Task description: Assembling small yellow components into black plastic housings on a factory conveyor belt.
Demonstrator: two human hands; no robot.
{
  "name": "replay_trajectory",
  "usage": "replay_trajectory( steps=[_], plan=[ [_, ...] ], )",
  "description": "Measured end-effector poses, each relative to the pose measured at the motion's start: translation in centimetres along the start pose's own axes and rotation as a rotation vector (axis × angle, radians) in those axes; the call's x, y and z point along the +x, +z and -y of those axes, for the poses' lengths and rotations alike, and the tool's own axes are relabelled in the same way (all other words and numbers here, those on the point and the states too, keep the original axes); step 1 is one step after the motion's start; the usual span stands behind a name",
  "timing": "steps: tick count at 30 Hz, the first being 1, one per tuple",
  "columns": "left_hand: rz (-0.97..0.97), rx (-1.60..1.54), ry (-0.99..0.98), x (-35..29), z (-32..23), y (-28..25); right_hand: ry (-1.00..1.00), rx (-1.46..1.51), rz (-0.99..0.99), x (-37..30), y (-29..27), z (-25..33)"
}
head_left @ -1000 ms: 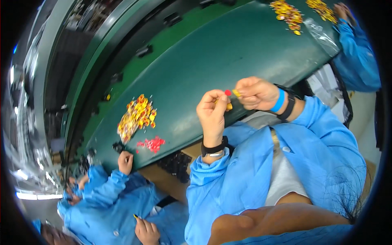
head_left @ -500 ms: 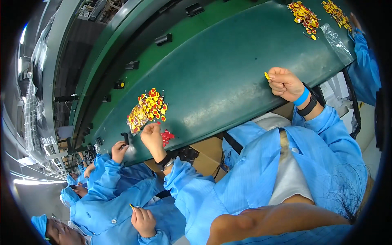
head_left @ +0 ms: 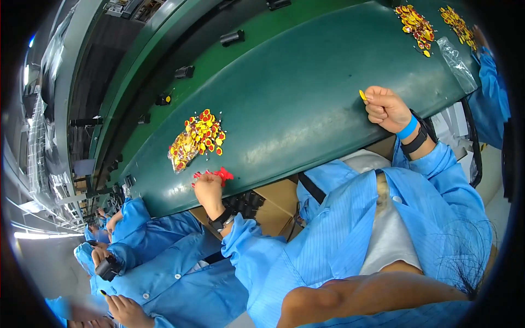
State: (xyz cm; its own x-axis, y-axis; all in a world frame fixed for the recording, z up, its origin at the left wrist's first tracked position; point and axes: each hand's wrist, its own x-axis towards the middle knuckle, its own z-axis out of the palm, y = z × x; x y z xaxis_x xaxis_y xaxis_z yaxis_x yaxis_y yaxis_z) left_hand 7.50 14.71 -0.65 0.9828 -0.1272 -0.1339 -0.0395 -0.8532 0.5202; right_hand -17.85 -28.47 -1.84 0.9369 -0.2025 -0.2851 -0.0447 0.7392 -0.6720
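- Nearest, along the bottom: a blue jacket point(head_left: 328, 240), unfastened over a white shirt point(head_left: 391, 246), with sleeves stretched toward both hands.
- Under the near edge of the table point(head_left: 306, 131): a cardboard box point(head_left: 281, 199), with black parts point(head_left: 247, 203) close by.
- At the left hand point(head_left: 209, 190): fingers bent down over the red pieces point(head_left: 225, 174), on the table near its edge. Impossible to tell the grip here, whether pinching or merely touching, with fingertips hidden. Could pick up two at once because of the overlap, or push some off because of the nearby edge.
- At the right hand point(head_left: 386, 108): grip together, clamped on one yellow piece point(head_left: 362, 95), above the table and well apart from the red ones. Could slip or twist loose, from so slight a pinch.
- Just beyond the left hand: a yellow-and-red heap point(head_left: 206, 131), partly in a clear bag point(head_left: 183, 150). Could get mixed with the red pieces through a careless sweep of the knuckles.
- Off to the left: a co-worker point(head_left: 164, 284) in blue, holding a black object point(head_left: 108, 268).
- Farthest: black housings point(head_left: 232, 37) on a green strip point(head_left: 254, 30), and another heap point(head_left: 418, 30) beside clear plastic point(head_left: 456, 65).
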Motion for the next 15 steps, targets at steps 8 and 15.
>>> replay_trajectory(
  steps=[8, 15],
  plan=[
    [-0.203, 0.417, 0.032, -1.5, -2.4, -0.7, -0.034, 0.040, -0.025, -0.8, 0.1, -0.3],
    [-0.265, 0.393, 0.065, -2.1, -1.6, -0.2, -0.038, 0.043, -0.019, -0.5, -0.1, -0.3]
  ],
)
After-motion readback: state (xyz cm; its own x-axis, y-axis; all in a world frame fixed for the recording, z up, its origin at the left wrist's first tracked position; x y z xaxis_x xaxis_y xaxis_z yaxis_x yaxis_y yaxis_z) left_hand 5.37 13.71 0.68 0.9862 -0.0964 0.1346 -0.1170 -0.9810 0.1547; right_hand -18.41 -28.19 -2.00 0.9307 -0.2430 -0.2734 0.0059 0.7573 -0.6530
